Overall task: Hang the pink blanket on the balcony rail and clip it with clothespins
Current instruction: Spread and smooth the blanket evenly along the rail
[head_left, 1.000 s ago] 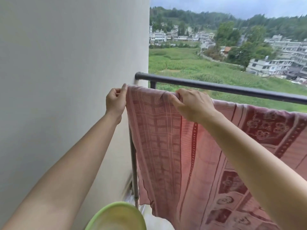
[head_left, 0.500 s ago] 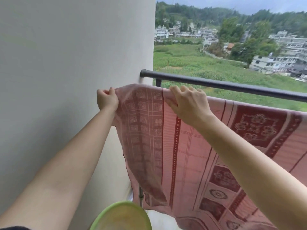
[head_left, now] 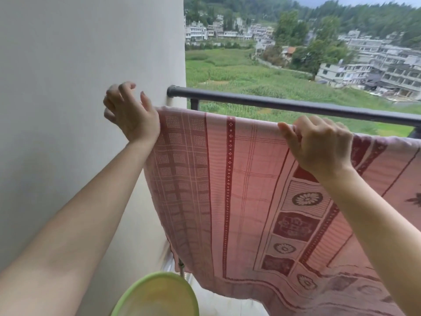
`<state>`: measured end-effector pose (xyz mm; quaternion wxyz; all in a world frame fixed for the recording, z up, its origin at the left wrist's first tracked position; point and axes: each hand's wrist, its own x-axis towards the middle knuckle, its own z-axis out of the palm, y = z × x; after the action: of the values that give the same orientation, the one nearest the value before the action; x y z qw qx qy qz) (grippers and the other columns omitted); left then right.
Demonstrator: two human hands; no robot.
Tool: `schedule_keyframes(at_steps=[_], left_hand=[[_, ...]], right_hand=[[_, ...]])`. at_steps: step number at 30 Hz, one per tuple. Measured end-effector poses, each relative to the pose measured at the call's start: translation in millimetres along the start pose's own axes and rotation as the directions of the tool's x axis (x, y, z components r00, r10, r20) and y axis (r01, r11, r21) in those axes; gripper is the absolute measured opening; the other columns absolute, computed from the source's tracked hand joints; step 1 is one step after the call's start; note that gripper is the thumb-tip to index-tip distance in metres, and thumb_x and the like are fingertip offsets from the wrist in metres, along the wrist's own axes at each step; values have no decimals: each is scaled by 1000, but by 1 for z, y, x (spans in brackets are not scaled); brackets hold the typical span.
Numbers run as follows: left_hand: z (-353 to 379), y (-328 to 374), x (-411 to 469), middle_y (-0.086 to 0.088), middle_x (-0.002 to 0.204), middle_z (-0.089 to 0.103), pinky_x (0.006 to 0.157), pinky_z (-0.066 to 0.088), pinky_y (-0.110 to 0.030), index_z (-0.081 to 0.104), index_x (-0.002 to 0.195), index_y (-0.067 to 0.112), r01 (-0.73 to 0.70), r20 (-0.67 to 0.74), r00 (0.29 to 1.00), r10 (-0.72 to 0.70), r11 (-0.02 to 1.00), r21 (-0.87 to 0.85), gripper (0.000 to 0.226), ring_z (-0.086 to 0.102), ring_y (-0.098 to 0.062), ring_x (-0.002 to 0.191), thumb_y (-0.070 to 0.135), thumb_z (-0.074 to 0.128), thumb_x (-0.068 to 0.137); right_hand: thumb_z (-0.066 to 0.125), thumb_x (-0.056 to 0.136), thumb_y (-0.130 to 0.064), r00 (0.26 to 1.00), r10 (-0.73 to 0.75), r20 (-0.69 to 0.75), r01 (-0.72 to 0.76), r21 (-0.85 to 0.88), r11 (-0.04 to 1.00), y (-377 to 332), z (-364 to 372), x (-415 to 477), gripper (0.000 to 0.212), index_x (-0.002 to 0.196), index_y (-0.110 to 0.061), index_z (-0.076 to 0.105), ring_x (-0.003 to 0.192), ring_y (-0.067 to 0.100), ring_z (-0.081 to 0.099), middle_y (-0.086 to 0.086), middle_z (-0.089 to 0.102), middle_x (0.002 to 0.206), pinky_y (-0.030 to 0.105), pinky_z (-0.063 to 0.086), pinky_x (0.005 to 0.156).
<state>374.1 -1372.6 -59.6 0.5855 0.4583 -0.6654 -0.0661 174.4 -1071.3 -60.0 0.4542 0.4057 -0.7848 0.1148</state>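
The pink blanket, patterned in dark red, hangs spread out with its top edge just below and in front of the dark balcony rail. My left hand is at the blanket's top left corner. Its fingers are apart and curled, and only the heel of the hand touches the cloth. My right hand grips the top edge farther right, thumb in front and fingers over the top. No clothespins are in view.
A white wall stands close on the left and meets the rail's end. A green basin sits at the bottom edge below my left arm. A thin metal post shows under the blanket's left edge. Fields and buildings lie beyond the rail.
My right hand slid right along the top edge, pulling the blanket flatter and wider. My left hand rose at the left corner and its fingers came apart.
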Motion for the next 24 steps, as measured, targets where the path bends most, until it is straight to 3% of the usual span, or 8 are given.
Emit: schedule_keyframes(at_steps=[2, 4, 5, 9, 15, 19, 24], left_hand=[[-1, 35, -22, -4, 103, 58, 88, 37, -38, 58, 100, 15, -307, 31, 950, 310, 948, -80, 32, 52, -20, 97, 37, 35, 99], [4, 63, -48, 1, 70, 53, 73, 40, -35, 53, 75, 17, -537, 149, 810, 567, 820, -200, 45, 49, -20, 65, 42, 27, 102], [7, 70, -60, 4, 61, 47, 69, 38, -33, 49, 67, 20, -597, 185, 760, 623, 782, -182, 49, 44, -19, 56, 44, 24, 102], [19, 75, -69, 4, 54, 41, 65, 29, -32, 44, 58, 21, -620, 130, 771, 623, 782, -69, 51, 34, -18, 49, 39, 26, 102], [30, 76, -75, 2, 57, 36, 67, 27, -35, 46, 60, 17, -586, 75, 807, 586, 810, -25, 43, 33, -18, 54, 30, 34, 99], [30, 72, -77, -6, 57, 44, 68, 29, -37, 49, 62, 12, -551, 55, 833, 551, 834, -20, 42, 34, -19, 58, 28, 35, 99], [20, 84, -87, -20, 62, 55, 75, 32, -40, 53, 63, 5, -494, 116, 867, 485, 867, 69, 58, 45, -27, 60, 38, 26, 103]], right_hand=[[29, 101, -63, 1000, 7, 7, -6, -24, 1000, 8, -1, -7, 62, 75, -14, 56, 58, 25, 59, 3, 57, 65, 34, 47, 58], [29, 101, -63, 1000, -6, 13, 6, -41, 999, 12, -2, -9, 62, 79, -13, 58, 61, 26, 61, 5, 61, 68, 35, 48, 61], [29, 101, -63, 1000, -1, 19, 2, -49, 999, 16, -4, -10, 63, 79, -12, 58, 61, 26, 61, 5, 62, 68, 34, 47, 62], [29, 101, -63, 996, 91, 21, -89, -86, 992, 59, -13, -28, 64, 84, -10, 62, 68, 29, 63, 9, 65, 75, 37, 45, 69], [35, 96, -68, 990, 140, 27, -133, -172, 976, 118, -22, -64, 66, 121, -11, 55, 94, 35, 60, 17, 63, 105, 48, 44, 90], [39, 93, -69, 989, 134, 64, -122, -168, 978, 159, -28, -87, 72, 135, -11, 48, 100, 38, 58, 19, 59, 114, 51, 41, 97], [45, 89, -68, 960, 237, 151, -198, -235, 952, 223, -48, -123, 76, 145, -17, 37, 122, 37, 43, 18, 47, 129, 51, 23, 113]])
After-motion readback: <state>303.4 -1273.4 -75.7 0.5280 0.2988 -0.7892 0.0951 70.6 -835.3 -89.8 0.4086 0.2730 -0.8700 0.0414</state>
